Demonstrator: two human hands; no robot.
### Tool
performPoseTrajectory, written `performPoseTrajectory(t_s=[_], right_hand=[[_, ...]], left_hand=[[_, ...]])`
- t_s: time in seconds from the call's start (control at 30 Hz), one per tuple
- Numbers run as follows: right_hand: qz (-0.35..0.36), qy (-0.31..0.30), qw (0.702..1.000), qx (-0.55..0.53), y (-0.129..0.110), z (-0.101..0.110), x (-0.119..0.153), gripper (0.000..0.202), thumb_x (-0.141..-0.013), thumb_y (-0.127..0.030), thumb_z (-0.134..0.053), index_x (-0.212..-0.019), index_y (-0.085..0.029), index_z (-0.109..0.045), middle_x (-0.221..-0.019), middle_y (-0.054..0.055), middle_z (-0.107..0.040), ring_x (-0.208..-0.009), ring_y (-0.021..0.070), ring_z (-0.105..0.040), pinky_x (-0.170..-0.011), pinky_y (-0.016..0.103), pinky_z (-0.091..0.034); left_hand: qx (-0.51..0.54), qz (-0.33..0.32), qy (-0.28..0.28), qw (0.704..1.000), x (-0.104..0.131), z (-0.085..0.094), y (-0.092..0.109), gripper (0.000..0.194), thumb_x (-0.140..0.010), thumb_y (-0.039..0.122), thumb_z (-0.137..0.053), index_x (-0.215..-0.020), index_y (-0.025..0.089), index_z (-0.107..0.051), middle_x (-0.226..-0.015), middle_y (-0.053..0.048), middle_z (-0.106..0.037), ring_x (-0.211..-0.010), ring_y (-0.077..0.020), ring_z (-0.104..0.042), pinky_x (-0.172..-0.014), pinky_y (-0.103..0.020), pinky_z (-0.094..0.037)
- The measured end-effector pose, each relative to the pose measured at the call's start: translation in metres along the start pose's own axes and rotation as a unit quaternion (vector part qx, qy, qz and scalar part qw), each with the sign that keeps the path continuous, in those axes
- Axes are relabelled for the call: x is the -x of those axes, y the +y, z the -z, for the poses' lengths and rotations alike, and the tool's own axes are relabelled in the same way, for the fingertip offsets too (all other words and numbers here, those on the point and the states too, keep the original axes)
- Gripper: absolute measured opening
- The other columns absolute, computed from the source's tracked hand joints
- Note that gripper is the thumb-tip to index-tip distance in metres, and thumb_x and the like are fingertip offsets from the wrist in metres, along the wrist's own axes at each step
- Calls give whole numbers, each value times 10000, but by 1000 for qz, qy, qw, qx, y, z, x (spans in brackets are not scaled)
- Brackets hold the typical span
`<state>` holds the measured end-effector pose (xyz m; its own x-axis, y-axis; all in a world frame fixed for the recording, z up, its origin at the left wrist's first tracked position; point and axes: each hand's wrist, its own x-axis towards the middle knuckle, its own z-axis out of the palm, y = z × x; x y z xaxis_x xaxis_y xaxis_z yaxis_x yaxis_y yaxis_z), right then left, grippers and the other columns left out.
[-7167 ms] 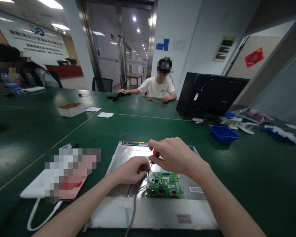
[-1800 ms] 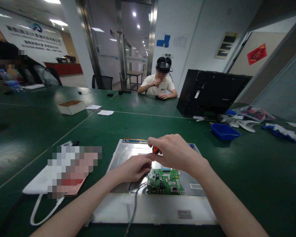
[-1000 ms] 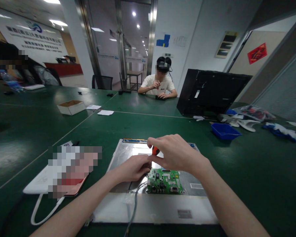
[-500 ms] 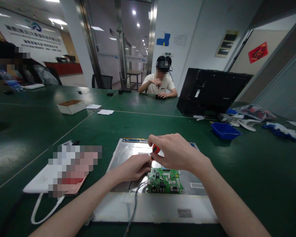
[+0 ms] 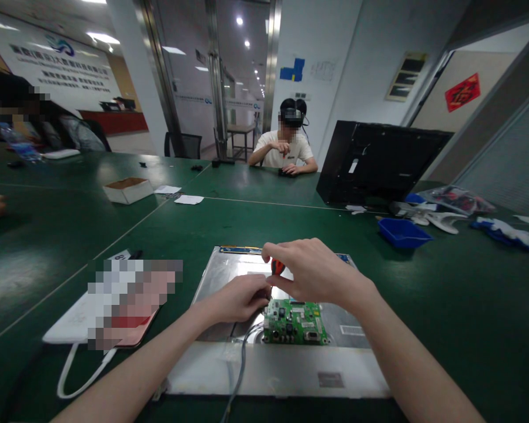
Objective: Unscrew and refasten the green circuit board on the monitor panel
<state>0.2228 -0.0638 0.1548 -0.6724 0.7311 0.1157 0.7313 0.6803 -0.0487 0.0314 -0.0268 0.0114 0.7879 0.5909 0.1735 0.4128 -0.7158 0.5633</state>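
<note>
A silver display panel lies flat on the green table, with a green circuit board on its middle. My right hand grips the red and black handle of a screwdriver, held upright over the board's upper left corner. Close beside it, my left hand has its fingers pinched near the screwdriver's lower end; what they hold is hidden. A grey cable runs from the board's left side toward the front edge of the panel.
White and pink devices with a white cable lie at left. A blue tray, a black monitor housing and gloves are at right. A cardboard box stands farther back. A person sits opposite.
The fingers of my right hand have shifted slightly around the screwdriver handle. My left hand stays in place. At the far left, another person's hand has come farther into view.
</note>
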Motion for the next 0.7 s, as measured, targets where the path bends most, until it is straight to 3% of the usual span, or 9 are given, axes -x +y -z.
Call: performPoseTrajectory(t_s=[0.1, 0.33, 0.5, 0.6, 0.7], right_hand=[[-11, 6, 1000, 21, 0, -1, -2, 136, -898, -313, -600, -1001, -227, -574, -870, 22, -722, -724, 167, -630, -550, 274, -256], [-5, 14, 1000, 14, 0, -3, -3, 106, -874, -209, -579, -978, -200, -560, -877, 18, -713, -694, 136, -606, -547, 261, -262], [-4, 19, 1000, 22, 0, -4, -4, 113, -913, -324, -583, -935, -213, -570, -853, 10, -713, -686, 144, -604, -538, 270, -241], [2, 14, 1000, 25, -1, -4, -3, 74, -901, -267, -580, -956, -217, -572, -868, 12, -707, -691, 138, -598, -540, 273, -238], [5, 13, 1000, 11, -2, -3, -3, 160, -867, -199, -569, -1026, -215, -557, -920, 17, -703, -711, 138, -597, -548, 274, -256]], left_hand=[[-1, 2, -4, 1000, 0, 0, 1, 50, -881, 167, -515, -888, 192, -558, -850, -29, -626, -760, -183, -566, -681, -286, -412], [-5, -1, 6, 1000, 0, -2, -3, 45, -854, 158, -522, -858, 188, -555, -818, -30, -611, -719, -176, -543, -649, -280, -397], [-15, -6, -5, 1000, 0, -1, -2, 72, -888, 187, -509, -891, 186, -581, -850, -41, -633, -736, -179, -558, -660, -284, -407], [-11, -1, -2, 1000, 1, -1, -2, 78, -884, 183, -514, -911, 185, -587, -868, -46, -642, -758, -186, -571, -675, -288, -420], [1, -3, 3, 1000, 0, -2, -2, 89, -875, 177, -517, -933, 186, -584, -884, -48, -645, -784, -196, -577, -702, -298, -435]])
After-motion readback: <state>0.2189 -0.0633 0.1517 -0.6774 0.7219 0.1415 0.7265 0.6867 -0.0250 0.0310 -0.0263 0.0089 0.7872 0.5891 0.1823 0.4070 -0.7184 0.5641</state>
